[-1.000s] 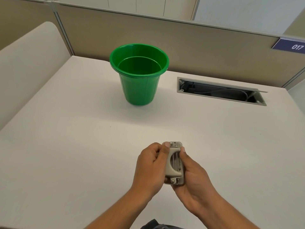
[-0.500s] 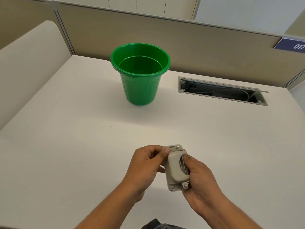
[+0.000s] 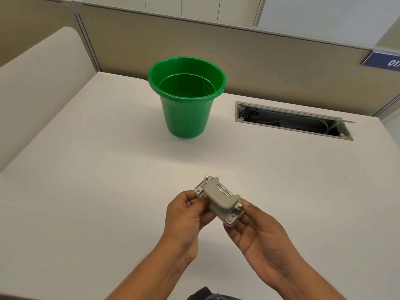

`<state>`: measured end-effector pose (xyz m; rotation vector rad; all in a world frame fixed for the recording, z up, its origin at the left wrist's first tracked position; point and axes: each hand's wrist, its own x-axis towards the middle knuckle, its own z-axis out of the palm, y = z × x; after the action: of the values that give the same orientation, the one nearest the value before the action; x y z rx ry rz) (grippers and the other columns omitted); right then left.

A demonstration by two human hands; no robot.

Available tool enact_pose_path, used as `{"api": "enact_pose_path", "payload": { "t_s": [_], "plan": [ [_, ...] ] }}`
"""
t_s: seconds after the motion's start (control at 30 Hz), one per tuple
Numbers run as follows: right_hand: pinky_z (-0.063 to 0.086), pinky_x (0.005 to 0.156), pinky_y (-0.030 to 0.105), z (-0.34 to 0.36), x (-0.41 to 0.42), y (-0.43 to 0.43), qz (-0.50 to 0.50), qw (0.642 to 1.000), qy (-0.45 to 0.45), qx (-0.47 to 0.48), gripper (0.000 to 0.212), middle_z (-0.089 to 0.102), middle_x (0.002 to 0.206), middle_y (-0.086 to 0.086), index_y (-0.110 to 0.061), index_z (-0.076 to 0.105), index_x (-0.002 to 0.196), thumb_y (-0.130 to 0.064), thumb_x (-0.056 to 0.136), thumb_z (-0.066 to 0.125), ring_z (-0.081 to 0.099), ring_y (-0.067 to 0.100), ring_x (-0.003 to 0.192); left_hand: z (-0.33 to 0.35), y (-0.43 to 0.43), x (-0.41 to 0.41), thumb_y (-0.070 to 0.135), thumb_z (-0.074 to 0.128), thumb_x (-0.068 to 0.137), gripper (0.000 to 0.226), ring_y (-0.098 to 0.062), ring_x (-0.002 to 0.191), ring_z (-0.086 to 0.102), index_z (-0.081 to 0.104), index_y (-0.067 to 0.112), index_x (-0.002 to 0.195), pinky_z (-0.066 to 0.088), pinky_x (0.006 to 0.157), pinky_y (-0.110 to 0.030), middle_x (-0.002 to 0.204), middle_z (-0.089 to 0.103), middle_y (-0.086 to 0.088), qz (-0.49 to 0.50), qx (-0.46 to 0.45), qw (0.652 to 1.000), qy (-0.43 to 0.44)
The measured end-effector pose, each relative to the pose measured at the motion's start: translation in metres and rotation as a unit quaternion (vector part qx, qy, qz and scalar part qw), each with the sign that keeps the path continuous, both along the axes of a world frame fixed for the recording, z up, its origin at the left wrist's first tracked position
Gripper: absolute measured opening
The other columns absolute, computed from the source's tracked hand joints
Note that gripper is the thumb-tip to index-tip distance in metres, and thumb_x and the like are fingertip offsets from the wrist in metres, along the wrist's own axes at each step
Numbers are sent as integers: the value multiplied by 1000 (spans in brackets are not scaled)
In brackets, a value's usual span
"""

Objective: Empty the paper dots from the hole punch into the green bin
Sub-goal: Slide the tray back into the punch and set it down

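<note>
Desk: a big white desk [image 3: 86, 191] fills most of the frame, from the bottom edge up to the middle.
Wall: a tan divider wall [image 3: 259, 68] runs across the top of the frame, behind the desk.
Green bin: the green bin [image 3: 186, 118] stands upright on the desk, in the upper middle of the frame. Its mouth is open to the top. It is well apart from the hands.
Cable slot: a long grey slot [image 3: 292, 120] is cut into the desk, to the right of the bin. Wires show inside it.
Left hand: the left hand [image 3: 186, 215] is in the lower middle of the frame. Its fingers are curled and pinch the upper left end of the hole punch.
Right hand: the right hand [image 3: 257, 232] is just right of the left hand. Its thumb and fingers pinch the lower right end of the hole punch.
Hole punch: the small grey hole punch [image 3: 219, 200] is held up over the desk between both hands, tilted, below the bin in the frame.
Sign: a blue sign [image 3: 383, 61] with white numbers sits at the upper right edge.
</note>
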<state>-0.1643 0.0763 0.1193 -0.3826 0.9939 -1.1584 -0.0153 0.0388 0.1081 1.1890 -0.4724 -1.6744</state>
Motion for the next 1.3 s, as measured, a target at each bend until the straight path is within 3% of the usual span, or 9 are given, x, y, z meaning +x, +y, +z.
{"api": "enact_pose_path", "payload": {
  "t_s": [0.2,0.37,0.6,0.73,0.83,0.9,1.0,1.13,1.3],
  "plan": [
    [57,89,30,6,-5,-1,65,993,70,-67,43,70,127,14,-10,68,124,-8,80,72,67,24,116,1,2,-2,5,64,89,8,-23,85,77,71,6,92,60,63,-24,92,80,-12,56,4,997,43],
    [61,81,29,7,-2,-2,45,975,204,-83,46,79,106,13,-21,76,105,15,79,68,74,22,100,1,6,-7,2,64,89,10,-24,88,77,70,8,93,60,65,-24,92,80,-10,67,-7,997,33],
    [59,74,27,6,0,1,50,957,273,-89,41,81,90,11,-24,76,99,8,74,71,77,25,89,-5,14,-10,-4,61,90,15,-22,80,77,72,6,89,60,64,-26,88,79,-14,90,16,996,12],
    [60,78,30,10,-5,2,106,945,297,-89,47,81,95,10,-23,70,114,-5,71,78,76,25,92,-4,12,-4,3,56,95,24,-22,90,76,76,13,102,59,69,-25,99,79,-9,40,-37,998,9],
    [58,84,30,17,-14,-3,149,955,238,-100,53,75,115,11,-20,66,124,-19,73,81,70,25,106,0,6,6,6,54,97,27,-22,92,75,76,18,106,58,71,-25,101,79,-7,-44,-92,994,-26],
    [58,79,30,23,-20,-12,142,973,165,-72,43,73,119,16,-15,66,125,-28,84,73,69,29,101,4,2,12,10,55,97,27,-21,91,75,77,21,105,58,72,-25,101,79,-5,-108,-111,986,-58],
    [58,73,28,26,-23,-25,147,977,149,-50,42,74,107,15,-9,71,118,-38,90,59,66,23,87,10,-4,18,16,58,95,22,-15,84,72,78,19,103,56,70,-24,96,80,-4,-205,-121,969,-62],
    [57,68,24,25,-22,-33,176,966,184,-33,43,76,93,8,-10,78,103,-42,75,71,68,16,80,14,-9,21,23,64,91,17,-8,70,69,80,16,94,50,54,-18,81,79,0,-275,-107,949,-114],
    [58,68,25,20,-26,-31,188,960,207,-22,40,79,86,9,-8,80,94,-42,73,76,71,15,75,10,-14,23,17,70,86,11,-7,68,70,81,14,87,51,54,-18,78,79,1,-279,-87,946,-137]
  ]
}}
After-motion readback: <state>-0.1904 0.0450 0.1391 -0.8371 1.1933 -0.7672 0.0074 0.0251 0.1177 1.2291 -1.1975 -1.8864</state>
